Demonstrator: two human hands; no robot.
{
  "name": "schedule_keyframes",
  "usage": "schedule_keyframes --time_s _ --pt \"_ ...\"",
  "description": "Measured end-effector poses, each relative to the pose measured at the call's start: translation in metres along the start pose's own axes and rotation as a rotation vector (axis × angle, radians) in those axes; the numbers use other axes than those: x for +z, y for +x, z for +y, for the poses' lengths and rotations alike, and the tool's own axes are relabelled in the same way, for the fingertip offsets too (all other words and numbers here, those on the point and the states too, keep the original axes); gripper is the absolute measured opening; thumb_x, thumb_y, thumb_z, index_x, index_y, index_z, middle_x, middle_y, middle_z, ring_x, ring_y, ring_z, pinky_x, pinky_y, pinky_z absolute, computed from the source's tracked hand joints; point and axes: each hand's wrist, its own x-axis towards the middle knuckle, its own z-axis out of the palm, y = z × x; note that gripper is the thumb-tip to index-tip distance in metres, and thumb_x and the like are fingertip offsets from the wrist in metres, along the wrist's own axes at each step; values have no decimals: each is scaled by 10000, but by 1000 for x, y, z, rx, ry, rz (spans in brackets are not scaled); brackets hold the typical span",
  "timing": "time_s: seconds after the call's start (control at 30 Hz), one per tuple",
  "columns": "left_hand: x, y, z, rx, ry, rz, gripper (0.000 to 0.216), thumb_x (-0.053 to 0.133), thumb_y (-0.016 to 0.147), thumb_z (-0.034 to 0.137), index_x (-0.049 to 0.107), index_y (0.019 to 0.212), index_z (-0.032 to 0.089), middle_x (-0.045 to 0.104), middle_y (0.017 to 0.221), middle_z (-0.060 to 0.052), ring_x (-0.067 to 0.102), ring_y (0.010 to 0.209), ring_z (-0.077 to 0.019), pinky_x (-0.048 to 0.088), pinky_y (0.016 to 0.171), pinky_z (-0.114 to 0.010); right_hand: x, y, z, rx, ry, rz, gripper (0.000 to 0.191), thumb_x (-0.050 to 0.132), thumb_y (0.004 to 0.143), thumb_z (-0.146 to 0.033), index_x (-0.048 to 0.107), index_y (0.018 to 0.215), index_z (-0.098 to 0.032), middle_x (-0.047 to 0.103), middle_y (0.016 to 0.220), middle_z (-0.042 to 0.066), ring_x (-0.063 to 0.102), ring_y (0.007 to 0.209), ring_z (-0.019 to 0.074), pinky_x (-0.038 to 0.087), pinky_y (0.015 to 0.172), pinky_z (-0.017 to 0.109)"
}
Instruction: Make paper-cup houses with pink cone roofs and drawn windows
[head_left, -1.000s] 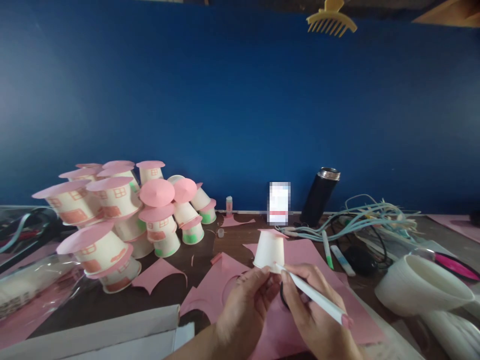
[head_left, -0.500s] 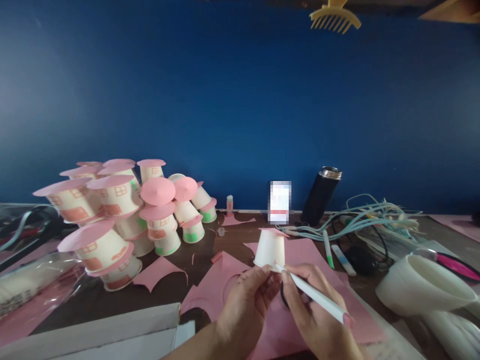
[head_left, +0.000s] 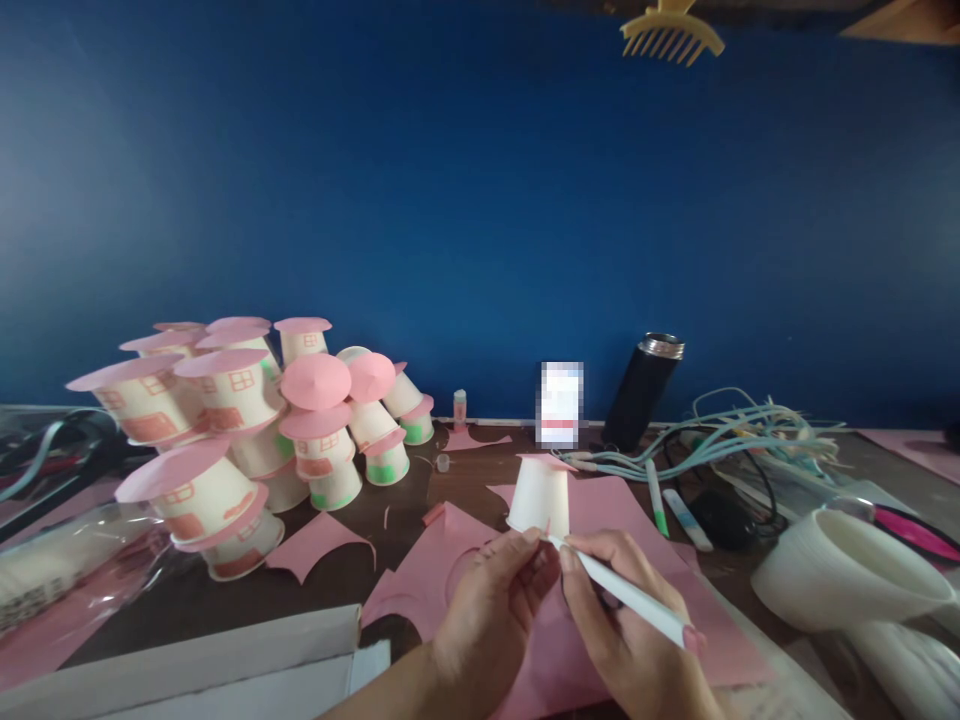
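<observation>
My left hand (head_left: 491,610) pinches the rim of an upside-down white paper cup (head_left: 538,495) that carries a pink paper roof, held just above the table. My right hand (head_left: 626,625) grips a white marker (head_left: 630,595), its tip touching the cup's lower edge where a short pink mark shows. Both hands hover over sheets of pink paper (head_left: 600,510), one with a round hole cut out.
A pile of finished cup houses (head_left: 247,430) with pink roofs fills the left. A black flask (head_left: 637,395), markers (head_left: 656,500), tangled cords (head_left: 735,435) and stacked white cups (head_left: 847,570) lie to the right. A white box edge (head_left: 187,665) sits at the front left.
The marker tip has shifted slightly left along the cup's bottom edge, and a small pink mark now shows there. The cup and left hand stay almost still.
</observation>
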Motion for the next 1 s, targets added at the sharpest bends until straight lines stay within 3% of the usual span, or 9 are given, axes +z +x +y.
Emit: schedule_keyframes --time_s 0.53,0.77,1.0 --pt "-1 1 1 -13 -10 14 59 694 792 100 730 761 65 732 763 -82 673 754 -138 555 786 -243 1 -2 -1 22 -3 -24 41 552 935 -256 577 926 -224 652 761 -14 670 653 113 522 613 199" --pt "-4 1 -3 -27 1 67 53 699 800 116 733 799 75 740 786 -88 687 766 -153 566 793 -268 -4 1 -1 23 -27 92 48 583 919 -270 595 949 -234 647 738 -31 660 609 99 514 587 168" --pt "0 -1 -1 -28 24 24 94 775 730 150 734 769 76 740 760 -87 688 746 -152 561 766 -249 -3 3 5 20 -55 80 51 574 924 -258 602 944 -222 655 771 -13 676 655 108 530 629 172"
